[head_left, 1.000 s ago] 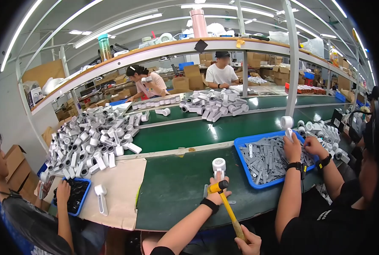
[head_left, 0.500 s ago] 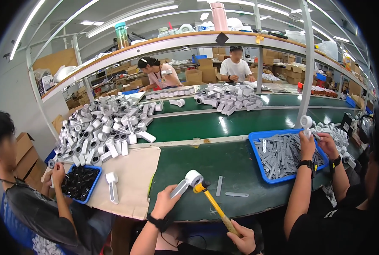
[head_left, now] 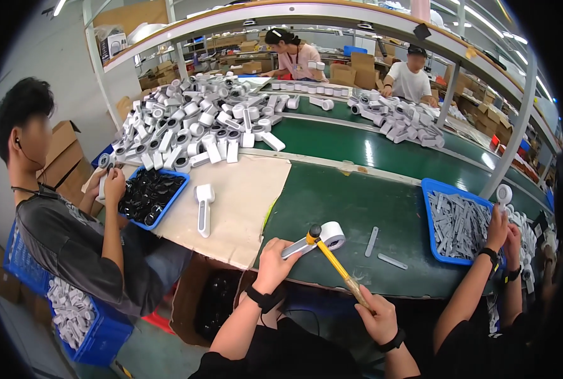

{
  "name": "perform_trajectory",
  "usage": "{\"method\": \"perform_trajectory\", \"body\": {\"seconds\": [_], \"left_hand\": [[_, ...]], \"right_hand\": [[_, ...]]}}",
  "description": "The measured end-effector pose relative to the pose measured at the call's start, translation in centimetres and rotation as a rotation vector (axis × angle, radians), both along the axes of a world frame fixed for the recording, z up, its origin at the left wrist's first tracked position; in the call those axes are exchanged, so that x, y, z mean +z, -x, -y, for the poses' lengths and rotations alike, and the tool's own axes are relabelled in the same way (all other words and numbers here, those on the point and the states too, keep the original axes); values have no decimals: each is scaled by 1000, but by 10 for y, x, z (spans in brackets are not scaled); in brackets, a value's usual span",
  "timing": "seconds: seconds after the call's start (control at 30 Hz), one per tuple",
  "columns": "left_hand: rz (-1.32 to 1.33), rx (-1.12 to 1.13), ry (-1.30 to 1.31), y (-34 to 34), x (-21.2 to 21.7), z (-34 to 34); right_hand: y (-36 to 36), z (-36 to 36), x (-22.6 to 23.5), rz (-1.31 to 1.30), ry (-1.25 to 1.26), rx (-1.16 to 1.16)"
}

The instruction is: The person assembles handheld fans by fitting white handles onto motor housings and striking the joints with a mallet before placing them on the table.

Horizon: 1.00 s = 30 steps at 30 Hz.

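My left hand (head_left: 274, 264) is curled around the grey-faced handle of a white handheld-fan body (head_left: 300, 247), thumb and fingers closed on its lower end. The fan lies slanted above the near edge of the green bench (head_left: 332, 196), its round head pointing up and to the right, away from my palm. My right hand (head_left: 377, 316) is wrapped firmly around the grip of a yellow hammer (head_left: 336, 263) with a black tip. Half a second ago the hammer's head was at the fan's round end; now it is over the handle close to the neck, though I cannot tell whether it touches. A second ago the fan pointed straight away from me; it has since swung to this slant.

Two loose grey strips (head_left: 371, 241) lie apart to the right of the fan, clear of my arm, which partly hid them a second ago. My view has turned leftward, so the blue tray (head_left: 430, 234) of grey strips now shows farther right. On my left, a co-worker's hands (head_left: 113, 186) both hold a white piece; a second ago one was in the tray of black parts (head_left: 152, 194).
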<state>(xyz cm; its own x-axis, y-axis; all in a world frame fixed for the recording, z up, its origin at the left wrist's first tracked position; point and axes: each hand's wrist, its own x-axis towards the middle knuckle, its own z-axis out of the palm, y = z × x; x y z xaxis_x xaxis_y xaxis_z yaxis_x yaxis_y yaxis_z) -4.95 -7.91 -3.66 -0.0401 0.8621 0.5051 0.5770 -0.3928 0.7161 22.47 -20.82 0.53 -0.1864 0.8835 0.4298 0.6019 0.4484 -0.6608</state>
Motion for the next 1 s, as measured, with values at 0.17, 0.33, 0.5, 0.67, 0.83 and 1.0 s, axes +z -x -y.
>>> {"method": "perform_trajectory", "body": {"seconds": [0.17, 0.33, 0.5, 0.67, 0.83, 1.0], "left_hand": [[27, -9, -31, -1, -1, 3], [20, -5, -49, -1, 0, 4], [15, -4, -61, -2, -3, 1], [6, 1, -24, 4, -3, 7], [-25, 91, -101, 16, -8, 19], [-5, 110, -67, 18, -11, 21]], "right_hand": [[11, 6, 7, -58, -84, -34], [9, 1, 10, 85, 19, 11], [12, 3, 12, -1, -62, -31], [13, 4, 16, 76, 11, -3], [10, 0, 10, 116, 35, 22], [21, 2, 17, 39, -19, 37]]}}
